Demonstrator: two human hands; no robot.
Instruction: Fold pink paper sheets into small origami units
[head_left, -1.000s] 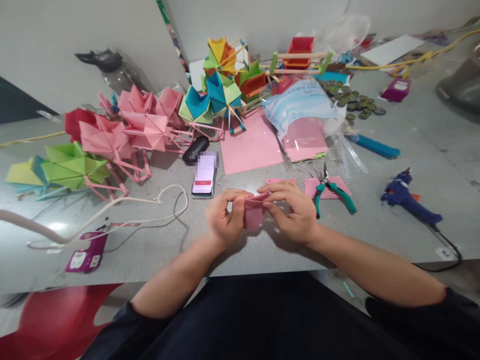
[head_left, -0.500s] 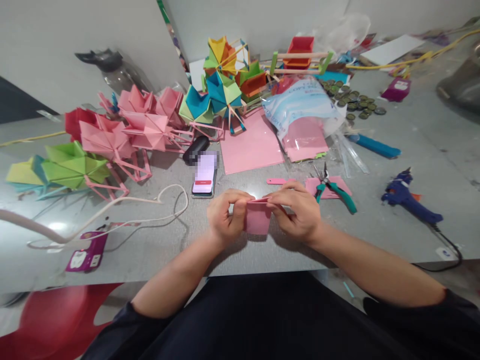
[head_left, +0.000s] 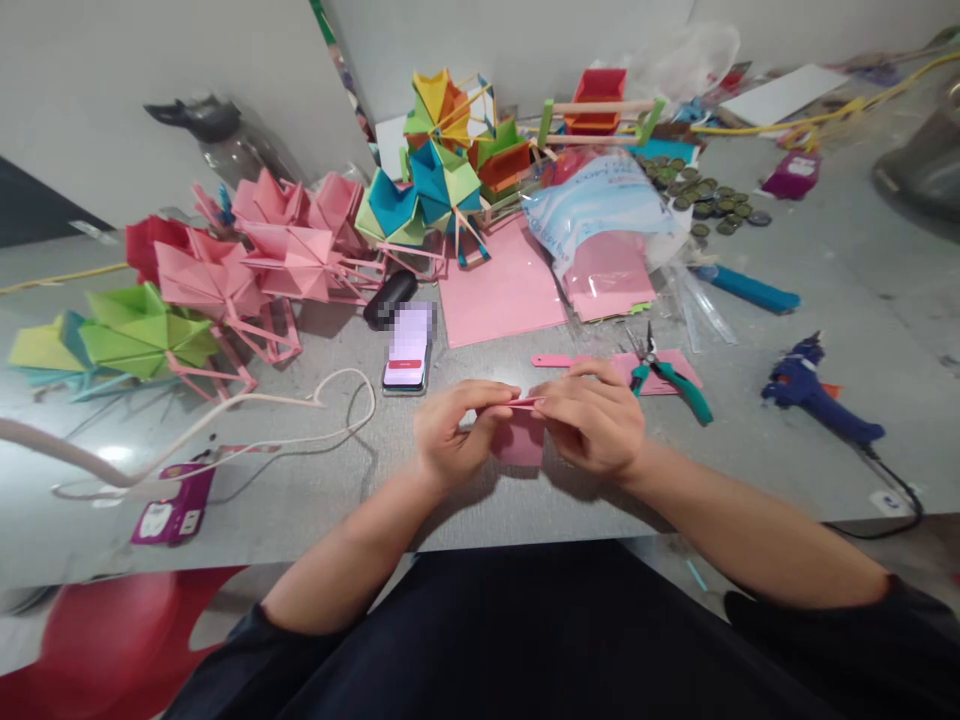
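Observation:
A piece of folded pink paper point(head_left: 519, 440) is held between my two hands over the front of the grey table. My left hand point(head_left: 461, 428) pinches its upper edge from the left, thumb and fingers pressed together. On the right, my right hand point(head_left: 592, 420) pinches the same edge, close to the left fingertips. The lower part of the paper hangs down toward me. Just beyond my right hand lie a pink strip point(head_left: 551, 361) and small pink paper pieces point(head_left: 679, 372), with teal-handled pliers point(head_left: 682, 392) on top.
A phone point(head_left: 408, 350) lies beyond my left hand. Farther back are pink sheets point(head_left: 502, 290), a plastic paper bag point(head_left: 600, 210) and several folded paper models point(head_left: 289, 262). To the right are a blue glue gun point(head_left: 821, 400) and a blue cutter point(head_left: 750, 288). A white cable point(head_left: 352, 372) curls at left.
My left fingers have slid right along the paper's upper edge, nearer to my right fingers. The left thumb now covers more of the paper. Both hands still grip it.

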